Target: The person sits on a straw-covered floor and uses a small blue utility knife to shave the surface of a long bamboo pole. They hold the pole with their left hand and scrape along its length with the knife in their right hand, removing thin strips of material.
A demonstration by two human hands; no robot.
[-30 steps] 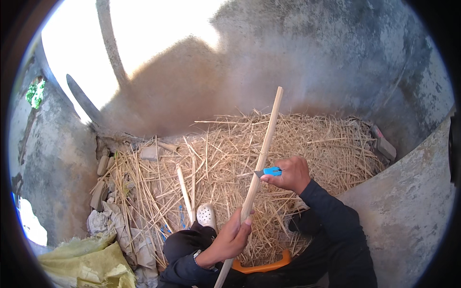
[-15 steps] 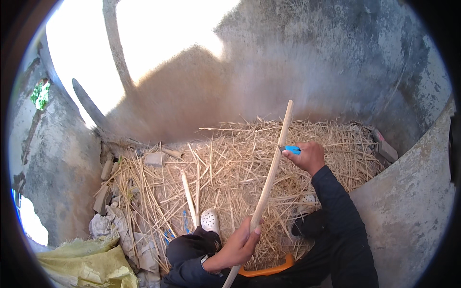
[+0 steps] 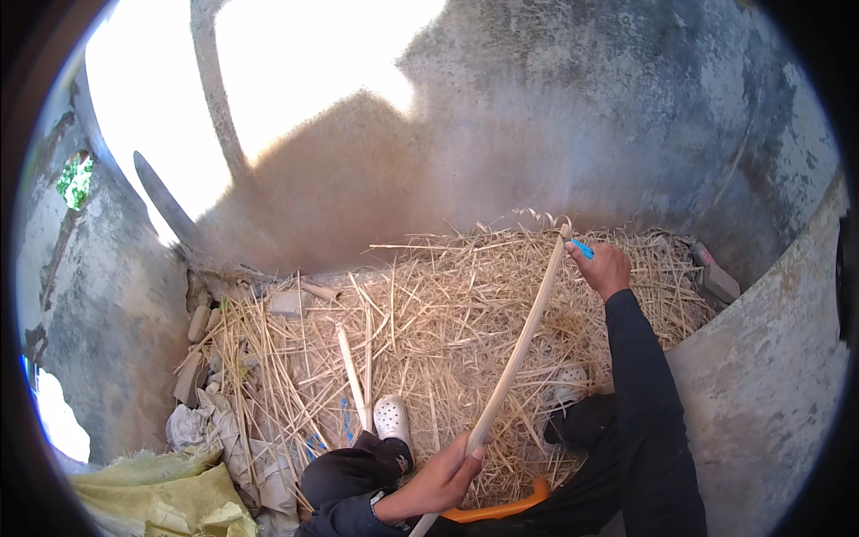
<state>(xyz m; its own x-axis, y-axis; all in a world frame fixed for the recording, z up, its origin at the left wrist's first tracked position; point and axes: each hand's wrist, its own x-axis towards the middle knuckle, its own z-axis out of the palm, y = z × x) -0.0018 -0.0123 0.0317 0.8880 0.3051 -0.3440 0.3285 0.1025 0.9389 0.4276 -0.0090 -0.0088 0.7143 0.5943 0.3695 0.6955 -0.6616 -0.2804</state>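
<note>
My left hand (image 3: 447, 481) is wrapped round the lower part of a long pale wooden strip (image 3: 517, 358), which looks like split bamboo. The strip slants up and away to the right. At its far end, my right hand (image 3: 605, 268) grips a knife with a blue handle (image 3: 583, 250); the blade lies against the strip and is mostly too small to make out. A thin curled shaving (image 3: 540, 215) rises from the tip beside the blade.
Straw and shavings (image 3: 429, 331) cover the ground below my hands. A grey wall (image 3: 573, 125) stands behind. Another pale strip (image 3: 350, 365) lies by my white clog (image 3: 391, 416). A yellowish sack (image 3: 170, 492) is at lower left, and an orange edge (image 3: 501, 510) shows under me.
My right hand has moved with the knife up and to the right along the strip to its far end. A curl has appeared there, and the strip's tip has dipped lower and rightward.
</note>
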